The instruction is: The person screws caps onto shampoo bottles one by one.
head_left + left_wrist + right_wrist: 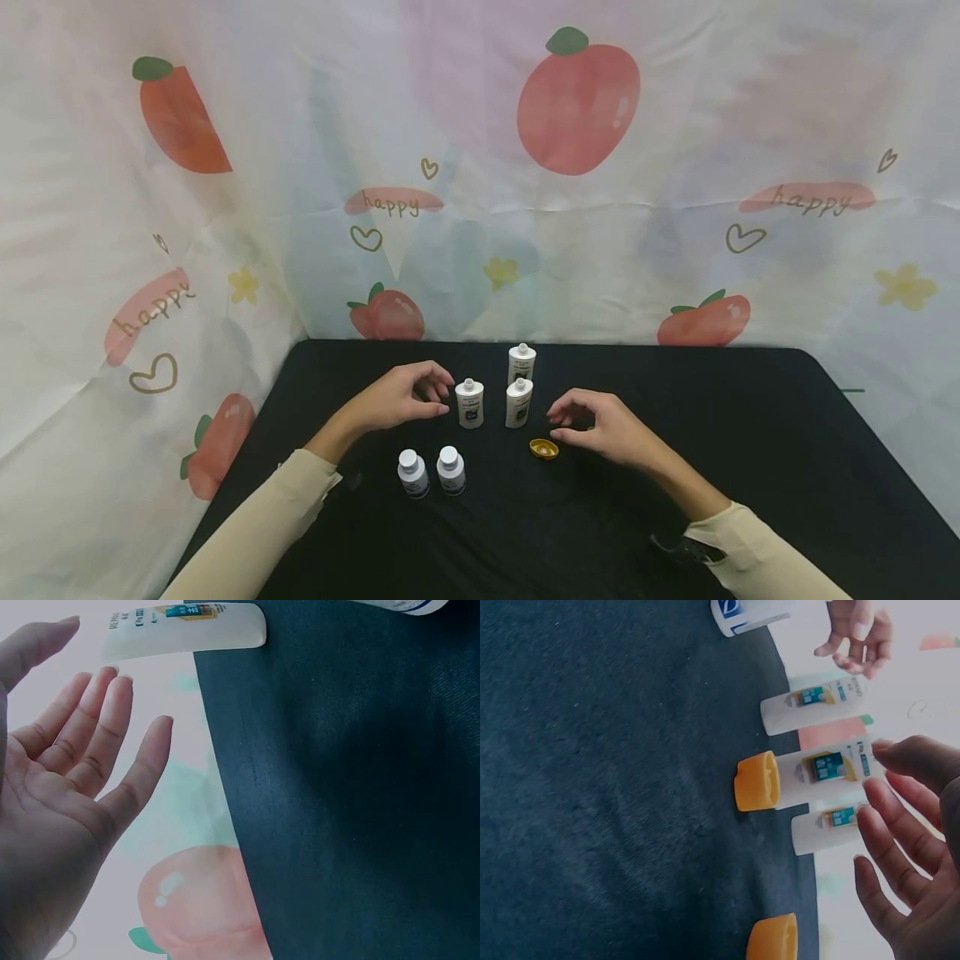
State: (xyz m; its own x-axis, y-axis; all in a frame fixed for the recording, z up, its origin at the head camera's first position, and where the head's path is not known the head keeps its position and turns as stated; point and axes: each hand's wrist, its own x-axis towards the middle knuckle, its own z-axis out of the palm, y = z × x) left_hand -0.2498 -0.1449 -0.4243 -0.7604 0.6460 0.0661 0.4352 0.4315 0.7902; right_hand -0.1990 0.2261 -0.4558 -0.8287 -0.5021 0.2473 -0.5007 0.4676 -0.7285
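Observation:
Three white bottles stand close together mid-table: one (469,404) by my left hand (405,397), one (519,403) by my right hand (596,425), and a third (521,363) behind them. Both hands hover just beside the bottles, fingers relaxed, holding nothing. In the left wrist view the palm (67,787) is open, with a bottle (184,630) beyond the fingertips. A yellow cap (543,449) lies on the cloth left of my right hand. The right wrist view shows that cap (756,781) before the bottles, a second orange cap (772,939) nearer my right hand (907,862), and my left hand (859,634) beyond.
Two small white-capped bottles (412,473) (451,471) stand side by side nearer me, left of centre. The black cloth-covered table (750,433) is backed and flanked on the left by a pale fruit-print curtain (570,208).

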